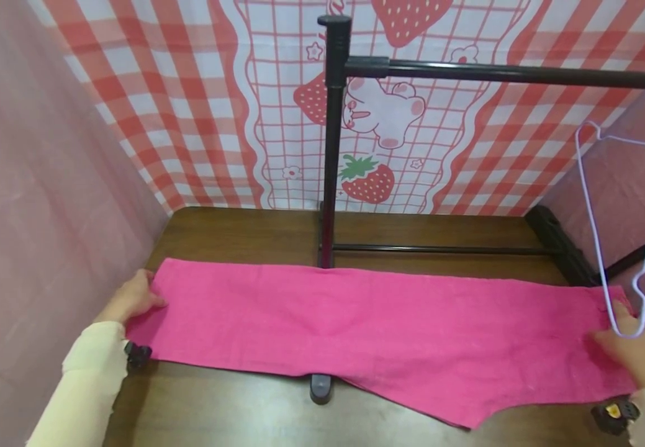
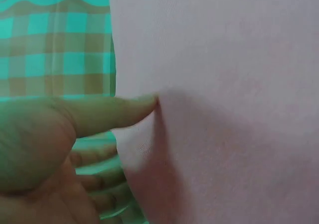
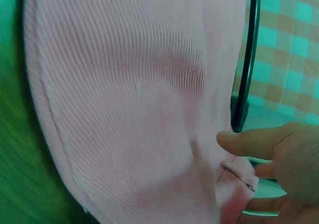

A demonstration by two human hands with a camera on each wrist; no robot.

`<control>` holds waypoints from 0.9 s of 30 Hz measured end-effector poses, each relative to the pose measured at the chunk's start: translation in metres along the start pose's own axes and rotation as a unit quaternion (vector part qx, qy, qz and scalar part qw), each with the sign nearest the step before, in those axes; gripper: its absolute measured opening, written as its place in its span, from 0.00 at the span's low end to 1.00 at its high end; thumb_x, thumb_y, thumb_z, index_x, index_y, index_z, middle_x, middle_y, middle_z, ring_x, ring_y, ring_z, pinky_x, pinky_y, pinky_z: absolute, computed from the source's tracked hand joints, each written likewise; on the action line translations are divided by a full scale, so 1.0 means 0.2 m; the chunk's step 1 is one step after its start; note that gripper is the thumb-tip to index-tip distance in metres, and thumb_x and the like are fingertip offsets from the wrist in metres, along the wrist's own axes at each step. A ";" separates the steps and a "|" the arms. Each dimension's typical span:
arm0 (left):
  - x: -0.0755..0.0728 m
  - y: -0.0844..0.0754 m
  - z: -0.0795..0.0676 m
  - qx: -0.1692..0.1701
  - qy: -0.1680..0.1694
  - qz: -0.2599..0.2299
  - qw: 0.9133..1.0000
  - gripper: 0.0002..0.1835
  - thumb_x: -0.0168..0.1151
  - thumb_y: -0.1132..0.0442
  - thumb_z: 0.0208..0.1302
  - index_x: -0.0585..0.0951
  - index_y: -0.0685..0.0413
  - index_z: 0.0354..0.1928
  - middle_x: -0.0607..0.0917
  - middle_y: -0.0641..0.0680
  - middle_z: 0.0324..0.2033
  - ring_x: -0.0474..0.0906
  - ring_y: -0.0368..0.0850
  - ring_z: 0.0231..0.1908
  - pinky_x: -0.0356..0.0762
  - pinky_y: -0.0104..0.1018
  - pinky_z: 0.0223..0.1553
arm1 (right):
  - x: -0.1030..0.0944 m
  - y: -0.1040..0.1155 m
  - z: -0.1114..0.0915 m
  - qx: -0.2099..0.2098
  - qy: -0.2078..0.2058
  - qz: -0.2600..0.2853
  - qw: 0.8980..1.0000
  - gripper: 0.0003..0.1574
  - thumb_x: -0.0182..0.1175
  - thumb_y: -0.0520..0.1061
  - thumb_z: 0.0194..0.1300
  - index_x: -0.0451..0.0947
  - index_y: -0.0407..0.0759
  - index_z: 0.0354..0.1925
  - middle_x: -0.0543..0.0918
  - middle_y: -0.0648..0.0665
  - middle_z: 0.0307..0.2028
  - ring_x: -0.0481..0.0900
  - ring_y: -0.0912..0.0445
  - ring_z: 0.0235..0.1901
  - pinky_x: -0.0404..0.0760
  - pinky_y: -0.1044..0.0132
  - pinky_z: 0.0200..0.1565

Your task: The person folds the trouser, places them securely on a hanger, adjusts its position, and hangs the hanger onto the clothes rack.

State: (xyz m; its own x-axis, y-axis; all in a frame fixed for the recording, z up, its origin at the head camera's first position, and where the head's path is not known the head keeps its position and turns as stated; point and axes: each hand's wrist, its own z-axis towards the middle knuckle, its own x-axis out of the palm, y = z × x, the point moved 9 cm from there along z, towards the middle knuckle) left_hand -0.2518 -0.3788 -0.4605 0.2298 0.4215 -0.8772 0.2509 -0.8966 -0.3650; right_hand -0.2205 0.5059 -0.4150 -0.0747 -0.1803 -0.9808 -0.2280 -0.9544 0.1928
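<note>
A pair of bright pink trousers (image 1: 356, 329), folded lengthwise, stretches sideways between both hands. At the leg-hem end my left hand (image 1: 135, 295) pinches the fabric. The left wrist view shows the thumb (image 2: 114, 112) pressing on top and the other fingers under the edge. My right hand (image 1: 637, 347) holds the waist end, thumb on the near face and fingers partly hidden behind the cloth. In the right wrist view the trousers (image 3: 119, 114) show a ribbed weave. A lavender wire hanger (image 1: 587, 180) hangs in front of the right hand, its hook out of view.
Behind the trousers stands a black garment rack (image 1: 333, 155) with a top rail (image 1: 501, 73). Its front foot (image 1: 320, 390) pokes out below the cloth on the brown wooden table (image 1: 233, 410). A strawberry-print checked curtain (image 1: 199, 112) backs the table; pink drapes (image 1: 48, 186) flank it.
</note>
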 end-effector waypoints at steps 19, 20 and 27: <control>0.06 -0.14 -0.03 0.074 -0.001 0.071 0.995 0.38 0.68 0.59 0.57 0.64 0.74 0.63 0.71 0.82 0.48 0.68 0.78 0.50 0.71 0.68 0.50 | 0.05 0.37 -0.14 -0.124 -0.027 -0.023 0.992 0.33 0.68 0.45 0.54 0.70 0.24 0.50 0.64 0.15 0.50 0.61 0.22 0.50 0.67 0.24 0.41; 0.06 -0.14 -0.02 0.074 -0.001 0.070 0.995 0.38 0.68 0.59 0.57 0.64 0.74 0.63 0.71 0.82 0.48 0.68 0.78 0.50 0.71 0.68 0.50 | 0.05 0.41 -0.15 -0.140 -0.025 -0.021 0.990 0.32 0.69 0.45 0.53 0.71 0.24 0.48 0.66 0.16 0.48 0.63 0.23 0.49 0.68 0.26 0.41; 0.06 -0.14 -0.03 0.075 -0.005 0.066 0.995 0.39 0.69 0.59 0.56 0.64 0.74 0.63 0.72 0.81 0.48 0.68 0.77 0.50 0.71 0.67 0.50 | 0.04 0.68 -0.27 -0.218 -0.018 0.016 0.976 0.24 0.72 0.44 0.50 0.80 0.28 0.41 0.78 0.24 0.39 0.75 0.27 0.40 0.74 0.35 0.42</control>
State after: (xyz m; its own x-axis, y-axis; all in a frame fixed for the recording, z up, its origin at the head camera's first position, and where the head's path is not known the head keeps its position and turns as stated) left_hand -0.2506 -0.3486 -0.4586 0.2422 0.2984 -0.9232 0.0764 -0.9544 -0.2885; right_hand -0.2002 0.3626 -0.3977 -0.1111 -0.2101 -0.9713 0.2097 -0.9603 0.1838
